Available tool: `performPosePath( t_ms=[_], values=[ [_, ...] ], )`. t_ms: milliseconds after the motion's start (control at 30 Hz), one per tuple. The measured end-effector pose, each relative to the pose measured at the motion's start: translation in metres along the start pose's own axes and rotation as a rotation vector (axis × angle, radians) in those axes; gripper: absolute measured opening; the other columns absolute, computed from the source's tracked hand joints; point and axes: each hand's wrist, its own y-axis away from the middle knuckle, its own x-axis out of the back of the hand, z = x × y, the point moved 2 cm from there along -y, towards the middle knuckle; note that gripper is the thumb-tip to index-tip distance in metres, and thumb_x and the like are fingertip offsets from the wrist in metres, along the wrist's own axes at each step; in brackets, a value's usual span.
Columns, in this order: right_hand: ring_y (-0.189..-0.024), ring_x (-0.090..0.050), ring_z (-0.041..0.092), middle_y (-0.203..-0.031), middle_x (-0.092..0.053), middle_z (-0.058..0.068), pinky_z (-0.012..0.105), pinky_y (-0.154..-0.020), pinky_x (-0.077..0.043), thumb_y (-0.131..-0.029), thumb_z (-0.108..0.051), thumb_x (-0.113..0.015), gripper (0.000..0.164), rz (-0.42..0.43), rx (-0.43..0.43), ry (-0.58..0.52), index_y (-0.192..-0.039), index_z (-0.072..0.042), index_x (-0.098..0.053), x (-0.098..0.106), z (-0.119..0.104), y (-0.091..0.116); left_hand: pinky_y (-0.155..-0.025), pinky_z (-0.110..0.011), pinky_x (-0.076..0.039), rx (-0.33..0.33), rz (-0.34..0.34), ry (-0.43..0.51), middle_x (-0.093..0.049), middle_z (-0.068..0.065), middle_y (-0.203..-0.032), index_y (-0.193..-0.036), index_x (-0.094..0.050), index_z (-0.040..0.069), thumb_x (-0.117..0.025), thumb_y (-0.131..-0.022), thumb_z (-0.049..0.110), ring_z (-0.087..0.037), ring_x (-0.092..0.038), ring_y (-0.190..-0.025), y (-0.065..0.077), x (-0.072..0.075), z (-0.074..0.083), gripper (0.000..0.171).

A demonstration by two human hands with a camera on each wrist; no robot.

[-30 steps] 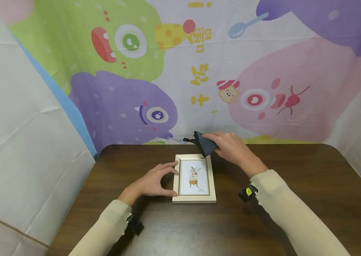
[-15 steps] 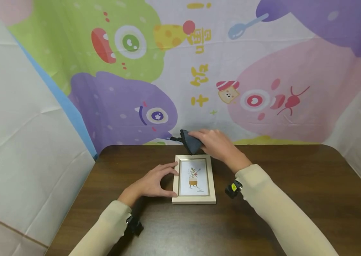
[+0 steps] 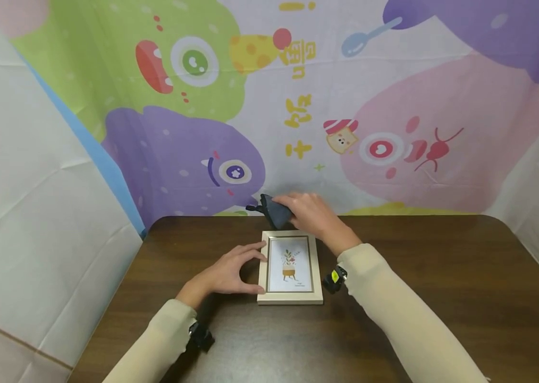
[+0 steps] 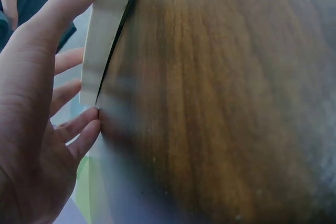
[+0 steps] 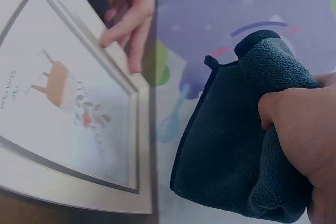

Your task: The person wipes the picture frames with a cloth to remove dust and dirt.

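A cream picture frame (image 3: 318,271) with a potted-plant print lies face up on the table. Along its left edge rests my left hand (image 3: 226,270), thumb near the lower corner and fingertips higher up, in a wide C shape. The left wrist view shows these fingers against the side of the frame (image 4: 105,19). My right hand (image 3: 314,214) grips a bunched dark blue-grey cleaning cloth (image 3: 276,213) just beyond the frame's far edge. In the right wrist view the cloth (image 5: 226,140) has a dark hem and a small loop; the thumb presses its folds.
The brown wooden table (image 3: 441,298) reaches back to a wall sheet (image 3: 293,181) printed with cartoon monsters. Pale side panels (image 3: 44,213) stand left and right. Each wrist wears a small black camera (image 3: 201,336).
My right hand has moved left with the cloth, from the frame's far right corner to above its far left part. The left hand and the picture frame stay in place.
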Motion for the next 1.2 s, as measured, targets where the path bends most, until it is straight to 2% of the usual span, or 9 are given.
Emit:
performPosePath(
  t_ms=[167,333,467,567,633,733,900,1000,1200],
  values=[
    [-0.102,-0.065,0.03,-0.124,-0.064,0.009,0.044,-0.079,-0.054,-0.089,-0.017,-0.073,0.052,-0.051,-0.006,0.036,-0.138,-0.02,-0.057,-0.019,-0.003,0.001,-0.104,-0.05,-0.035,-0.006,0.0,0.01,-0.033,0.002,-0.156,-0.128,-0.057,0.024,-0.074,-0.071,0.067,-0.021,-0.035,-0.137,0.0,0.0,0.001,0.073],
    [-0.099,-0.066,0.028,-0.123,-0.065,0.009,0.041,-0.079,-0.054,-0.089,-0.02,-0.074,0.053,-0.09,-0.006,0.045,-0.139,-0.02,-0.056,-0.039,-0.007,0.003,-0.105,-0.049,-0.035,0.01,-0.01,-0.001,-0.032,0.006,-0.156,-0.129,-0.056,0.027,-0.072,-0.072,0.069,-0.019,-0.033,-0.137,-0.001,0.0,0.0,0.073],
    [-0.099,-0.066,0.026,-0.121,-0.065,0.007,0.04,-0.081,-0.054,-0.089,-0.021,-0.074,0.052,-0.118,-0.027,0.019,-0.138,-0.021,-0.057,-0.052,-0.009,0.005,-0.104,-0.051,-0.035,0.04,-0.021,-0.002,-0.032,0.008,-0.156,-0.131,-0.055,0.03,-0.071,-0.071,0.071,-0.019,-0.032,-0.138,0.0,-0.002,-0.002,0.074],
    [-0.099,-0.065,0.022,-0.123,-0.066,0.005,0.037,-0.081,-0.052,-0.091,-0.019,-0.07,0.049,-0.177,-0.073,-0.03,-0.138,-0.022,-0.056,-0.059,-0.01,0.006,-0.103,-0.053,-0.035,0.068,-0.028,-0.005,-0.033,0.007,-0.155,-0.13,-0.054,0.034,-0.07,-0.07,0.073,-0.02,-0.033,-0.138,0.0,-0.002,-0.002,0.074],
    [-0.096,-0.065,0.02,-0.124,-0.065,0.004,0.035,-0.079,-0.051,-0.091,-0.018,-0.066,0.048,-0.227,-0.106,-0.068,-0.138,-0.023,-0.056,-0.062,-0.01,0.006,-0.103,-0.053,-0.035,0.085,-0.034,-0.007,-0.034,0.005,-0.154,-0.13,-0.054,0.035,-0.069,-0.069,0.076,-0.02,-0.033,-0.137,0.0,-0.002,-0.001,0.075],
    [-0.082,-0.062,0.015,-0.123,-0.066,0.004,0.033,-0.072,-0.048,-0.093,-0.021,-0.062,0.045,-0.286,-0.137,-0.119,-0.137,-0.02,-0.057,-0.064,-0.01,0.006,-0.103,-0.053,-0.036,0.09,-0.035,-0.008,-0.037,0.003,-0.153,-0.13,-0.054,0.035,-0.068,-0.069,0.077,-0.021,-0.035,-0.136,0.0,-0.002,-0.001,0.075],
    [-0.057,-0.055,0.013,-0.101,-0.069,0.002,0.031,-0.06,-0.045,-0.096,-0.026,-0.053,0.043,-0.325,-0.177,-0.22,-0.136,-0.011,-0.057,-0.064,-0.005,0.005,-0.104,-0.051,-0.035,0.045,-0.015,-0.021,-0.035,0.001,-0.154,-0.13,-0.054,0.031,-0.07,-0.071,0.073,-0.021,-0.034,-0.137,0.0,-0.002,-0.001,0.074],
    [-0.055,-0.055,0.012,-0.093,-0.066,0.0,0.03,-0.059,-0.045,-0.097,-0.025,-0.05,0.043,-0.351,-0.205,-0.262,-0.136,-0.01,-0.056,-0.064,-0.003,0.004,-0.104,-0.051,-0.035,0.022,-0.004,-0.023,-0.035,0.0,-0.155,-0.129,-0.055,0.029,-0.072,-0.071,0.07,-0.023,-0.034,-0.137,0.0,-0.001,-0.001,0.073],
    [-0.058,-0.056,0.014,-0.095,-0.066,0.001,0.031,-0.06,-0.044,-0.097,-0.023,-0.048,0.041,-0.359,-0.221,-0.272,-0.135,-0.01,-0.057,-0.061,-0.002,0.005,-0.105,-0.05,-0.035,0.017,-0.005,-0.018,-0.035,0.001,-0.155,-0.129,-0.055,0.028,-0.072,-0.071,0.071,-0.022,-0.035,-0.137,-0.001,-0.002,0.0,0.073]
  ],
)
